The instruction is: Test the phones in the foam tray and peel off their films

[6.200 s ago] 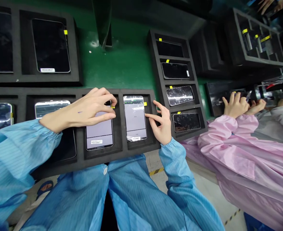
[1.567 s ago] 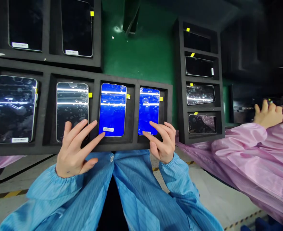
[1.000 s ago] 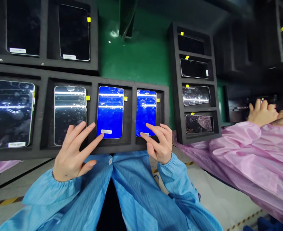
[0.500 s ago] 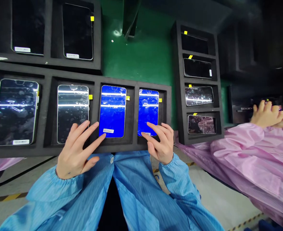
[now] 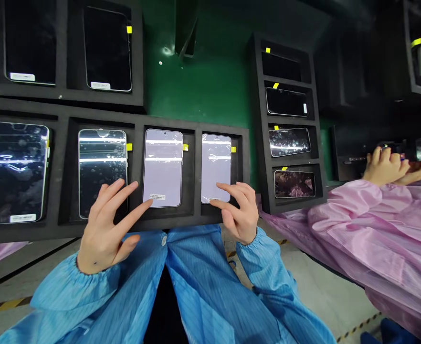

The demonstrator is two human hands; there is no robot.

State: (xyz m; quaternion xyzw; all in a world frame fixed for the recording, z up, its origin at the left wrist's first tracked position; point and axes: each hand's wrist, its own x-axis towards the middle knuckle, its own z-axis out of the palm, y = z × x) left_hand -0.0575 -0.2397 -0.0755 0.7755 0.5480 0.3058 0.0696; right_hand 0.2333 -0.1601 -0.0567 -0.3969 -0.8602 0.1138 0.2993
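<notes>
Two phones with lit pale white screens lie face up in the black foam tray (image 5: 139, 123) before me. My left hand (image 5: 110, 224) is open, its index fingertip at the lower left corner of the left lit phone (image 5: 163, 167), by a white label. Fingers of my right hand (image 5: 239, 210) are spread, with two fingertips at the lower part of the right lit phone (image 5: 215, 160). A dark-screened phone (image 5: 102, 162) sits in the compartment left of these, partly behind my left hand. Another dark phone (image 5: 15, 177) lies at the far left. Neither hand grips anything.
A second foam tray (image 5: 139, 98) with dark phones stands behind on the left. To the right, another tray (image 5: 258, 143) holds several phones with yellow tabs on the green table (image 5: 203, 95). A co-worker's hands (image 5: 385, 165) and pink sleeve (image 5: 342, 205) are at the right.
Both lit screens have turned from solid blue to pale white. My hands keep nearly the same pose, and the view has shifted slightly. The co-worker's hands have moved a little.
</notes>
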